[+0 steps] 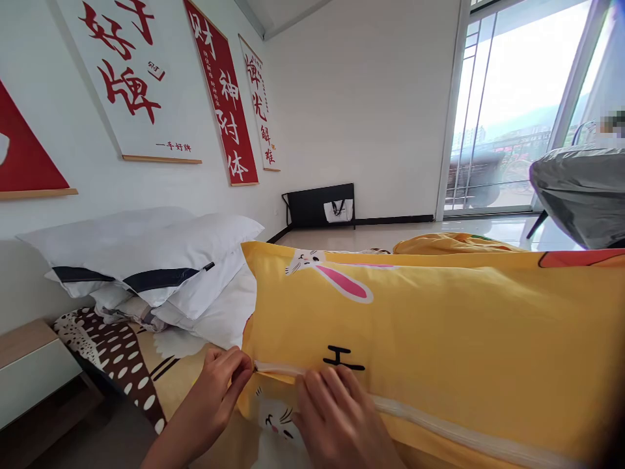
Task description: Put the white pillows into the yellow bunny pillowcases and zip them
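Note:
A yellow duvet cover (pixel 439 319) printed with cartoon rabbits lies bunched on the bed in front of me. A pale zipper (pixel 439 426) runs along its near edge. My left hand (pixel 219 384) pinches the end of the zipper at the cover's corner, fingers pressed together. My right hand (pixel 336 417) rests on the cover just right of it, fingers closed over the zipper line.
White pillows (pixel 161 260) are stacked at the left on a brown dotted sheet (pixel 114 355). A wooden bedside table (pixel 29 365) stands at far left. Red and white scrolls hang on the wall. A grey covered chair (pixel 581 195) sits by the window at right.

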Available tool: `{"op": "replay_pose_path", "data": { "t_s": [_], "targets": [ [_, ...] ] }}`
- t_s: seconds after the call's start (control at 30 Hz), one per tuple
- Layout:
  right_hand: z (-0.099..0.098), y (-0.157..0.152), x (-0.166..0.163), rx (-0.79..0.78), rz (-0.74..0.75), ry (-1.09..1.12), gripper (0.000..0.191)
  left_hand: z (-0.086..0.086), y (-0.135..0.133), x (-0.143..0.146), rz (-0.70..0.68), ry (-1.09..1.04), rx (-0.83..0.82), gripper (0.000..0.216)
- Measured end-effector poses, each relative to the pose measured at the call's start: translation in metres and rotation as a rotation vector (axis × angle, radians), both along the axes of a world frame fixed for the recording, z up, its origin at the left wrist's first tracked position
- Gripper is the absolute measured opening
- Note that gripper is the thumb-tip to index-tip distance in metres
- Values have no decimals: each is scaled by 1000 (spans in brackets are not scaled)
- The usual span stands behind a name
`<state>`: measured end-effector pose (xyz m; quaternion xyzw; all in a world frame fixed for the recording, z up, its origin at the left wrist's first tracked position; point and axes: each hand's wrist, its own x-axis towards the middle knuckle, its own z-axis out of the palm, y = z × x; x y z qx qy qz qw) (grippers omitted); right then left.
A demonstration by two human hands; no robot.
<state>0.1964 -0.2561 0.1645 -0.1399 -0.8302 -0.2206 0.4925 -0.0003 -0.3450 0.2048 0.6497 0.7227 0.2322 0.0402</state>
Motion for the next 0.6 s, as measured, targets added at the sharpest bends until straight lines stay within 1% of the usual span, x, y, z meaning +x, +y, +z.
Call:
{"op": "replay_pose_path", "data": {
  "t_s": [0.07, 0.13, 0.2, 0.37, 0.47, 0.6],
  "targets": [
    [1, -5, -20, -9, 56, 24, 24, -1, 0, -1, -6, 3, 4, 36],
    [1, -9, -38, -26, 81, 68, 25, -3, 0, -1, -4, 1, 3, 37],
    [-2, -10, -50, -23, 103, 119, 24, -4, -1, -2, 1, -1, -3, 36],
    [-15, -8, -57, 26, 194, 132, 22, -4, -3, -2, 1, -38, 6, 35],
    [-21, -9, -59, 14, 187, 110, 24, -5, -1, 1, 10, -75, 35, 36],
    [-26, -10, -63, 26, 182, 132, 23, -8, 3, 6, 8, -87, 42, 33]
  ]
}}
